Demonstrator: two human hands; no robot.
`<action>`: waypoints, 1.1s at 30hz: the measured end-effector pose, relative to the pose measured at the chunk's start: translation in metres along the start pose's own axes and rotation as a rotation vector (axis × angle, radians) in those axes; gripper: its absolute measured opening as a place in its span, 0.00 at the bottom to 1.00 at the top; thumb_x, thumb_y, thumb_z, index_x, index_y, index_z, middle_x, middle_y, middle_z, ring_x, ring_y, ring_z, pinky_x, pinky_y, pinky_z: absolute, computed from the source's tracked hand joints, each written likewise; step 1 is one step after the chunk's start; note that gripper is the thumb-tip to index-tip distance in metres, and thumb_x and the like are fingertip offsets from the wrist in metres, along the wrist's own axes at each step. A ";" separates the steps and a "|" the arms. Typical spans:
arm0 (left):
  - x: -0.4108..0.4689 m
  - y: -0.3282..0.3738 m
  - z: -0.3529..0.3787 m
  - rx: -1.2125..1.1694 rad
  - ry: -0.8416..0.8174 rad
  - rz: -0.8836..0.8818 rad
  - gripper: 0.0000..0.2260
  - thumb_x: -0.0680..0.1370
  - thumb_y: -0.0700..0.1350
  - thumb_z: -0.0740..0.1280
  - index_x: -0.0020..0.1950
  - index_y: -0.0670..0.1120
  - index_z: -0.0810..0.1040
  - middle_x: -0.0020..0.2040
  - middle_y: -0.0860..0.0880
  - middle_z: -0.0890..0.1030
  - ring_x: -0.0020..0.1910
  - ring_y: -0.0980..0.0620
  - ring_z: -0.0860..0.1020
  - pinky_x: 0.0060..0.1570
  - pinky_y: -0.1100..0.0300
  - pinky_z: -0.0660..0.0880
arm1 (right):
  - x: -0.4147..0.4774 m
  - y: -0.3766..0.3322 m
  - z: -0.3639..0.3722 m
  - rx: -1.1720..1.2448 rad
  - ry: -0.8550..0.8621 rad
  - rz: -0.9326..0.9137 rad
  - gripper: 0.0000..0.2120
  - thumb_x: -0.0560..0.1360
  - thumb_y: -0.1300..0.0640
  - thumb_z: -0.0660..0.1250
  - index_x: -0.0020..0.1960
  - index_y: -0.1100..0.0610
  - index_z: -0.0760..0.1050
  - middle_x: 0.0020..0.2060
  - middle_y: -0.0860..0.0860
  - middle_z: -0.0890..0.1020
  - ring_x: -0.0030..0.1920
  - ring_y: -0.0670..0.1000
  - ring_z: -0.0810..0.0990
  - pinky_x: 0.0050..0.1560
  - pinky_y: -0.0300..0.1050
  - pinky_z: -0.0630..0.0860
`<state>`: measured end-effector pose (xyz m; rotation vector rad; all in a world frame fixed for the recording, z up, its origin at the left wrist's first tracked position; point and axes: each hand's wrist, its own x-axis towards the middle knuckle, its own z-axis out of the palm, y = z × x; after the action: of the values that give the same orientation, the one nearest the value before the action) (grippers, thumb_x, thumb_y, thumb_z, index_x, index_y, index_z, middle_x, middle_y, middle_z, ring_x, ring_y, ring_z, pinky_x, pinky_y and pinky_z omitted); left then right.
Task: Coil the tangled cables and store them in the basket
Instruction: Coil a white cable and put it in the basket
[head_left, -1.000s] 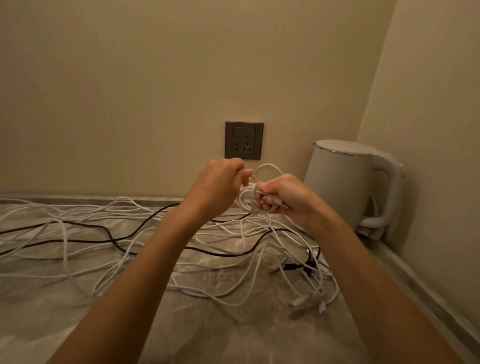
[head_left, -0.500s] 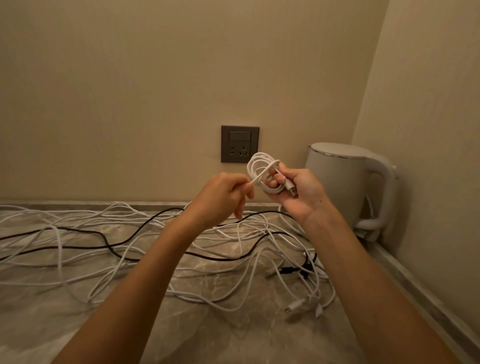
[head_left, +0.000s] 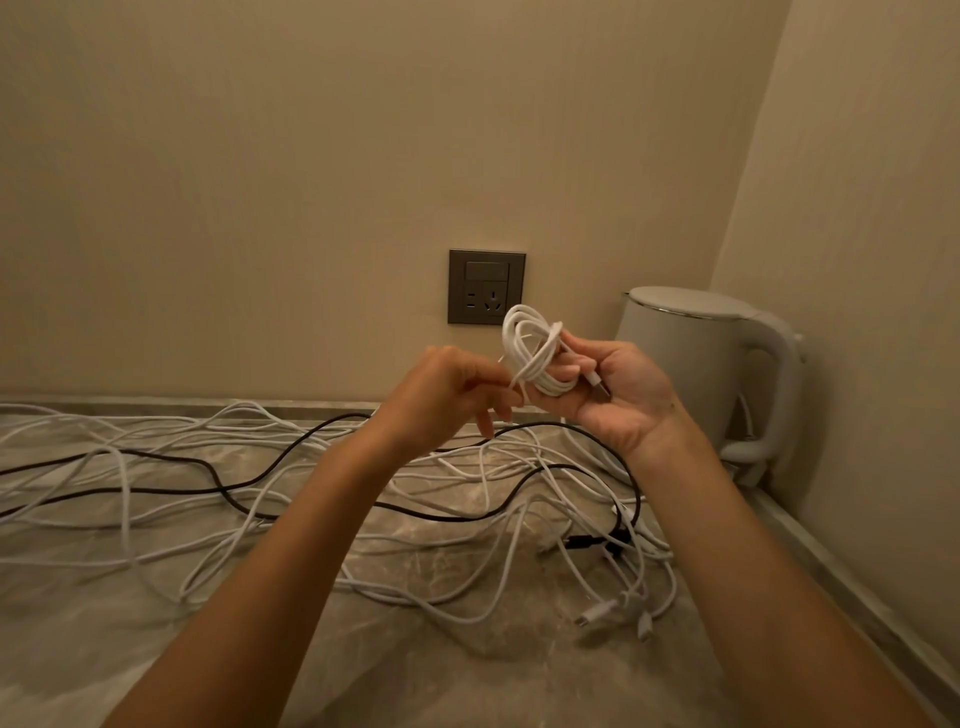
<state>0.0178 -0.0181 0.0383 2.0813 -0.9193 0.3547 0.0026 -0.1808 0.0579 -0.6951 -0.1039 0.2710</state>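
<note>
A small coil of white cable (head_left: 535, 353) is held up in front of the wall. My right hand (head_left: 608, 389) holds it palm up, fingers curled through its loops, with a plug end lying across the palm. My left hand (head_left: 452, 397) is just left of the coil and pinches the cable's loose end between thumb and forefinger. Below both hands a tangle of several white cables (head_left: 291, 519) and a black cable (head_left: 218, 483) lies spread over the marble counter (head_left: 467, 670). No basket is in view.
A white electric kettle (head_left: 696, 364) stands in the right corner against the side wall. A grey wall socket (head_left: 487, 287) sits behind the coil. Cable plugs (head_left: 613, 613) lie bunched on the counter near the kettle.
Both hands have risen from the counter with the coil. My right hand has turned palm up, showing the coil, and my left hand has drawn slightly away to the left with the loose end.
</note>
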 end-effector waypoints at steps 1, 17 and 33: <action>0.000 0.001 0.000 0.008 -0.009 -0.002 0.06 0.74 0.37 0.67 0.47 0.45 0.81 0.34 0.54 0.80 0.30 0.57 0.80 0.34 0.68 0.77 | 0.000 0.000 -0.001 0.012 -0.002 0.012 0.09 0.71 0.63 0.59 0.47 0.66 0.73 0.20 0.51 0.68 0.22 0.44 0.66 0.33 0.41 0.79; -0.004 0.026 -0.006 0.000 0.103 0.007 0.11 0.69 0.39 0.72 0.47 0.42 0.73 0.30 0.51 0.79 0.25 0.54 0.79 0.25 0.62 0.77 | 0.002 0.009 -0.009 -0.354 -0.041 0.175 0.09 0.69 0.59 0.58 0.38 0.58 0.77 0.33 0.54 0.74 0.34 0.49 0.71 0.37 0.41 0.66; -0.001 0.024 0.004 0.265 0.227 0.195 0.08 0.76 0.42 0.66 0.47 0.41 0.83 0.34 0.45 0.82 0.24 0.59 0.72 0.27 0.59 0.74 | 0.010 0.021 -0.006 -0.411 0.016 0.024 0.17 0.81 0.56 0.53 0.41 0.56 0.77 0.31 0.52 0.78 0.28 0.47 0.77 0.29 0.37 0.71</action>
<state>-0.0002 -0.0302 0.0484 2.1349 -0.9810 0.8368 0.0087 -0.1662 0.0399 -1.1069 -0.1384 0.2699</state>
